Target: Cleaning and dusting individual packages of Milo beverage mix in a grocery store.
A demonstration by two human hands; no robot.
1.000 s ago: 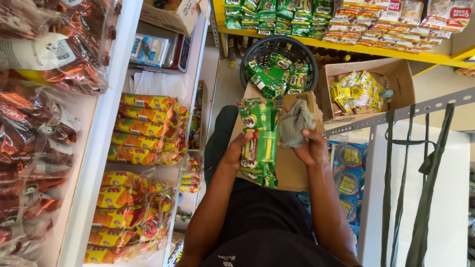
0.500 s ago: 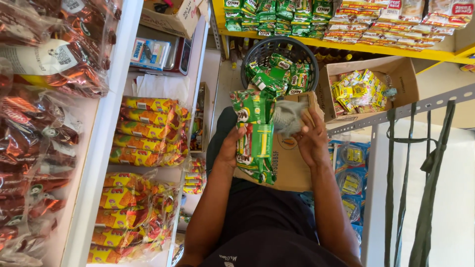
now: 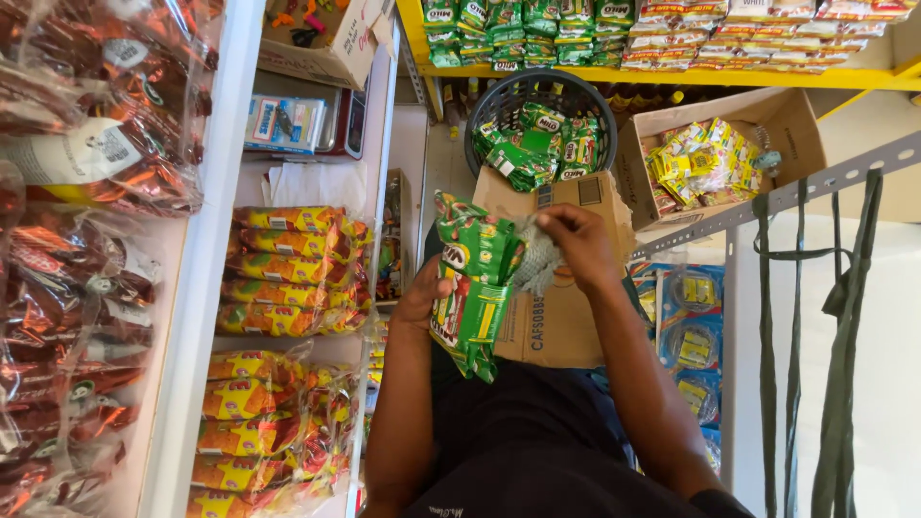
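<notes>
Now green sachet strip [image 3: 472, 288] in left hand [image 3: 422, 299], grey cloth [image 3: 539, 259] in right hand [image 3: 580, 245]

Both arms come up from the bottom of the frame toward the middle, bare from the elbows up. Left hand [image 3: 422, 299] sits a bit left of center, fingers curled shut in a grip, mostly hidden behind what it's holding. Right hand [image 3: 580, 247] is higher, just right of center, wrist bent, knuckles facing the camera, fingers bunched and pinched closed, pointing toward the left hand. The hands are near each other but not touching.
</notes>
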